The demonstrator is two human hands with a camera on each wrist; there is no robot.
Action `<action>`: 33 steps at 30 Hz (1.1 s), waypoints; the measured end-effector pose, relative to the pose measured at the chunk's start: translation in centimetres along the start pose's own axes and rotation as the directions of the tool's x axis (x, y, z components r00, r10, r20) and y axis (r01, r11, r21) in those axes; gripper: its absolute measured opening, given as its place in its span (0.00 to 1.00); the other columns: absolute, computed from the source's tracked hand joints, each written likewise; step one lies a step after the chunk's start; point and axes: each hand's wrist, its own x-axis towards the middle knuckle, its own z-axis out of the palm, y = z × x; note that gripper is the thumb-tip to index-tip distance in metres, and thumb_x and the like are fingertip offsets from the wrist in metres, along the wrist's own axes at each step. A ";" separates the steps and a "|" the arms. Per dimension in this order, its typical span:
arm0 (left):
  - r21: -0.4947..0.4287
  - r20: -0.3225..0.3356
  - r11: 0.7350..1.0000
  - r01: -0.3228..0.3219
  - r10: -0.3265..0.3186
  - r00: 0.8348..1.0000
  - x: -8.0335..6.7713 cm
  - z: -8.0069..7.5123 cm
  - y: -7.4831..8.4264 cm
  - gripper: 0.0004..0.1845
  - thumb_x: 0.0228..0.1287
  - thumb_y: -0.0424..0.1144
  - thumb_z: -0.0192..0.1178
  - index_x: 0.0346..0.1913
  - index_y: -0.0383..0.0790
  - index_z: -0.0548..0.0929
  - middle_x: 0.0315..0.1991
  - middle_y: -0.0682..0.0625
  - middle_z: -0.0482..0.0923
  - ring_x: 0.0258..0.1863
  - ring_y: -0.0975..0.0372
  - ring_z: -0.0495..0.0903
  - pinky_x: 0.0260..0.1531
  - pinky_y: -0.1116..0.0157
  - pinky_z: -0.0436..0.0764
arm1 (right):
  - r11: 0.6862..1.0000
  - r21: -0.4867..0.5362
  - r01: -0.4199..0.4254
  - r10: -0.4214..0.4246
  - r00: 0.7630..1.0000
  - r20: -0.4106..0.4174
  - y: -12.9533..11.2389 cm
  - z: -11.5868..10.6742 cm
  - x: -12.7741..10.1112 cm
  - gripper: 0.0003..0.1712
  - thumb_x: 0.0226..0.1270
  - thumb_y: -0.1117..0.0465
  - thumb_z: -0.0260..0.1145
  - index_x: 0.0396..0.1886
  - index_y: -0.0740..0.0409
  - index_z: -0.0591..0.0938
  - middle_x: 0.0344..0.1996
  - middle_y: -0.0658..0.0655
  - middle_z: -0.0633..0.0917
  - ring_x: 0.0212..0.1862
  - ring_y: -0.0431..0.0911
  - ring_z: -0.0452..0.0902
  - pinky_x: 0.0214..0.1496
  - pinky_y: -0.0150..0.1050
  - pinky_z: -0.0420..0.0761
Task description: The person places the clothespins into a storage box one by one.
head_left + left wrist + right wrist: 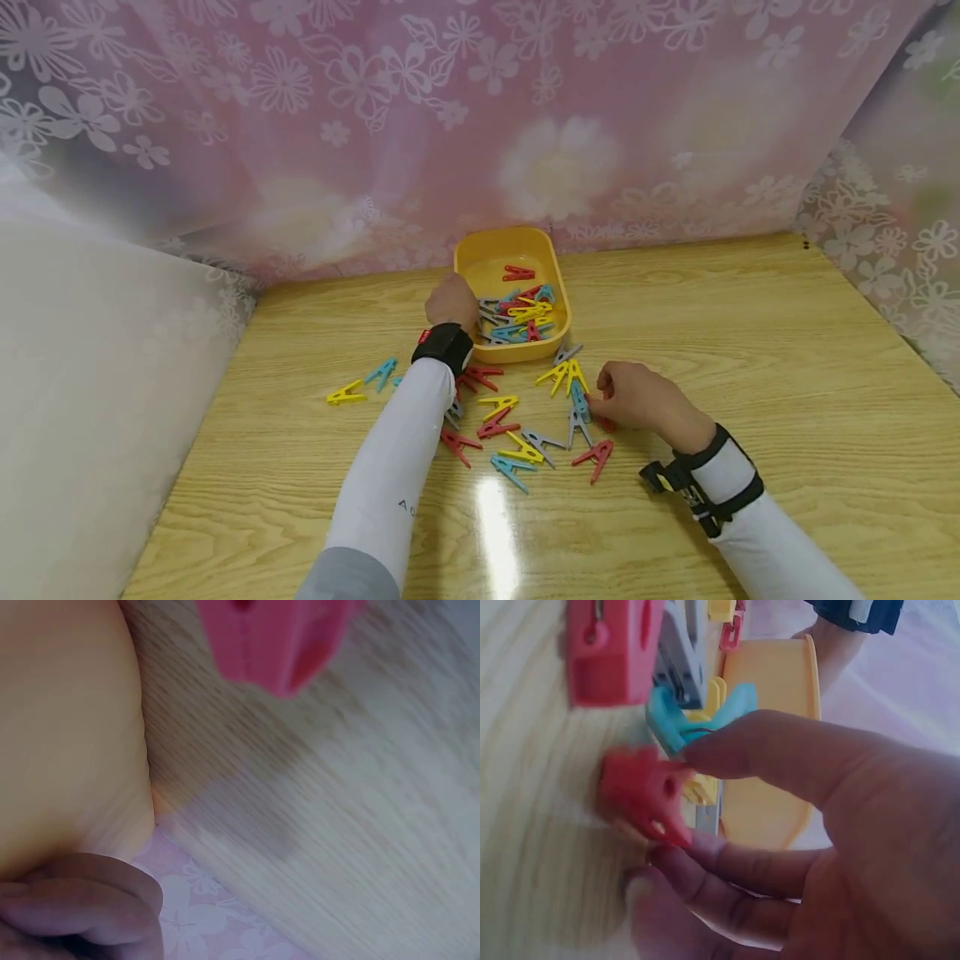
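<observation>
My right hand is low over the table at the right of the scattered clothespins. In the right wrist view its thumb and fingers pinch a red clothespin, slightly blurred. Beside the thumb stands a blue clothespin. My left hand, fingers curled, is at the left rim of the yellow bin; I cannot tell whether it holds anything. Several red, yellow, blue and grey clothespins lie inside the bin. Close to the left wrist camera hangs the end of a red clothespin.
More clothespins, such as a yellow one at the left and a red one at the right, lie on the wooden table. A pink flowered curtain stands right behind the bin. At the left is a white surface.
</observation>
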 end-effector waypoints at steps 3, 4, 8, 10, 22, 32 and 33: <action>-0.002 -0.004 1.000 -0.007 0.007 1.000 0.0 0.0 -0.1 0.14 0.75 0.42 0.46 0.51 0.35 0.75 0.39 0.43 0.82 0.37 0.54 0.83 0.36 0.57 0.82 | 0.999 -0.048 0.024 -0.024 1.000 -0.002 0.4 -0.2 -0.2 0.20 0.57 0.54 0.69 0.42 0.64 0.77 0.28 0.53 0.76 0.28 0.45 0.71 0.27 0.39 0.71; -0.001 -0.005 1.000 -0.010 0.010 1.000 0.0 0.0 -0.2 0.14 0.75 0.42 0.46 0.51 0.35 0.75 0.39 0.43 0.82 0.37 0.54 0.83 0.36 0.57 0.82 | 0.998 -0.056 0.029 -0.029 1.000 -0.004 0.6 -0.3 -0.2 0.22 0.57 0.54 0.70 0.44 0.65 0.77 0.28 0.53 0.76 0.28 0.45 0.71 0.27 0.40 0.71; -0.001 -0.005 1.000 -0.013 0.013 1.000 -0.2 -0.3 -0.3 0.15 0.75 0.41 0.45 0.51 0.34 0.75 0.40 0.43 0.82 0.38 0.54 0.82 0.36 0.57 0.82 | 0.997 -0.069 0.041 -0.045 0.998 -0.050 0.9 -0.2 -0.3 0.26 0.57 0.51 0.70 0.46 0.67 0.77 0.29 0.53 0.77 0.29 0.45 0.71 0.28 0.41 0.73; -0.002 -0.003 1.000 -0.010 0.010 1.000 -0.2 -0.5 -0.3 0.15 0.75 0.42 0.45 0.52 0.34 0.75 0.39 0.42 0.82 0.37 0.54 0.82 0.36 0.57 0.82 | 0.997 -0.073 0.029 -0.035 0.996 -0.082 0.9 0.0 -0.3 0.24 0.58 0.49 0.69 0.41 0.65 0.77 0.26 0.53 0.75 0.26 0.45 0.70 0.25 0.39 0.71; -0.016 0.016 1.000 -0.004 0.004 1.000 0.3 -0.4 0.0 0.15 0.73 0.42 0.50 0.51 0.34 0.74 0.38 0.43 0.82 0.36 0.54 0.83 0.36 0.57 0.82 | 0.998 -0.044 0.037 -0.045 0.979 -0.200 1.3 -1.9 -0.2 0.21 0.64 0.50 0.65 0.43 0.65 0.81 0.32 0.56 0.81 0.31 0.47 0.76 0.28 0.43 0.75; -0.026 0.021 1.000 0.005 -0.004 1.000 0.3 -0.2 0.3 0.16 0.72 0.43 0.51 0.52 0.34 0.74 0.39 0.44 0.82 0.36 0.55 0.83 0.37 0.58 0.82 | 0.983 -0.025 0.179 -0.173 0.894 -0.413 -1.8 -5.6 2.6 0.27 0.68 0.45 0.61 0.53 0.64 0.79 0.44 0.63 0.81 0.44 0.55 0.76 0.38 0.52 0.77; -0.024 0.023 1.000 0.005 -0.005 1.000 0.2 -0.2 0.4 0.16 0.72 0.43 0.51 0.53 0.34 0.74 0.39 0.44 0.82 0.36 0.55 0.83 0.37 0.58 0.82 | 0.981 -0.025 0.193 -0.185 0.884 -0.428 -2.2 -5.8 3.1 0.27 0.68 0.46 0.61 0.54 0.64 0.79 0.44 0.63 0.81 0.44 0.56 0.76 0.38 0.52 0.77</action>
